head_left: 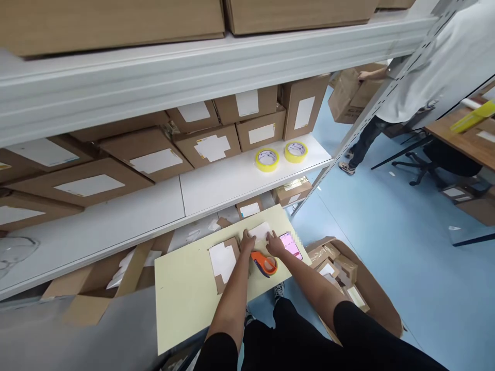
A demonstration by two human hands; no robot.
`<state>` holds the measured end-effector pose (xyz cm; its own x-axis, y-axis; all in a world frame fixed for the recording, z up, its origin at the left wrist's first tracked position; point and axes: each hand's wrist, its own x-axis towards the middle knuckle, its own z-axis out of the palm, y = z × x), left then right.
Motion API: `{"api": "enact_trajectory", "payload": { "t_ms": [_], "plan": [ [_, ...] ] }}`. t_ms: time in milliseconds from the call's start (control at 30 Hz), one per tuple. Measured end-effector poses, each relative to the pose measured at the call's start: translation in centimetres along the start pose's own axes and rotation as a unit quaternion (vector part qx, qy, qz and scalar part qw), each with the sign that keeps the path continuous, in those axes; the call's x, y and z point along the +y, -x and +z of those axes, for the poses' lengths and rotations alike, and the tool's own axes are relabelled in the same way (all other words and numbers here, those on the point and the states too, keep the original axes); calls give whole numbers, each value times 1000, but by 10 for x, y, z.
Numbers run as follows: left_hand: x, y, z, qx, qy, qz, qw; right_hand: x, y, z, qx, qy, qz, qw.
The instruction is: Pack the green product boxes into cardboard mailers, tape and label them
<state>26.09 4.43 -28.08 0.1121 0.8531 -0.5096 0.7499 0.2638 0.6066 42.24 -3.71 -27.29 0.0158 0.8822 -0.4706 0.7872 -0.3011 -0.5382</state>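
At the far side of the pale yellow table (181, 304), a small flat white piece (260, 231), perhaps a label or a packet, lies between my two hands. My left hand (247, 241) has its fingers closed at its left edge. At the right edge, my right hand (273, 244) presses with bent fingers. Just below them is an orange tape dispenser (266, 264) with a dark blue part. A cardboard box (222, 286) with white labels lies left of my left forearm. Beside my right wrist rests a phone (291, 246) with a lit pink screen.
Labelled cardboard boxes (154, 154) and two yellow tape rolls (266, 159) stand on the white shelf (232, 180) ahead. A large carton (371, 293) of small boxes sits on the floor, right. Beyond the shelf post, a person (421, 77) in white holds a carton (353, 95).
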Motion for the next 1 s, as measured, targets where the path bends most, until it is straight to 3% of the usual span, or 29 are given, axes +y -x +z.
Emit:
{"api": "enact_trajectory", "payload": {
  "t_ms": [133,233,367,467,600,800,1000],
  "plan": [
    [6,-1,-6,2,-30,-40,999,5,1,7,-2,16,-59,998],
    [16,3,-15,4,-45,-16,999,5,1,4,18,-17,-51,998],
    [34,15,-35,-21,-40,76,996,3,5,-16,72,-154,-20,985],
    [47,26,-53,-39,-16,174,984,4,10,-38,116,-279,-2,953],
    [66,35,-80,-115,-1,261,958,7,19,-64,78,-404,-47,910],
    [98,36,-115,-244,-9,236,941,15,42,-95,84,-530,-62,842],
    [119,36,-113,-251,25,202,946,15,67,-122,103,-546,-64,829]
  ]
}}
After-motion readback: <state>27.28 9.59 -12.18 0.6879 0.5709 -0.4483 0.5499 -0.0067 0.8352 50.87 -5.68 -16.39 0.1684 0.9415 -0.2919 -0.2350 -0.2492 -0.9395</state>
